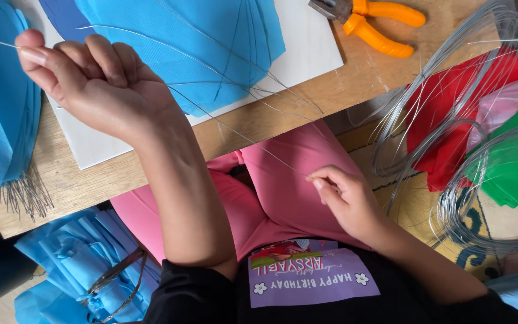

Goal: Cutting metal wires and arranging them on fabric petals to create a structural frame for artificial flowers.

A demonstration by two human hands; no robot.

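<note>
While I watch, left hand [91, 78] is fisted, pinching a thin wire [235, 135] at the thumb tip over the tabletop [355, 78]. Wire runs taut down to right hand [346, 201], pinched between fingertips above the lap. Blue paper [199, 42] and orange pliers [379, 24] lie nearby.
</note>
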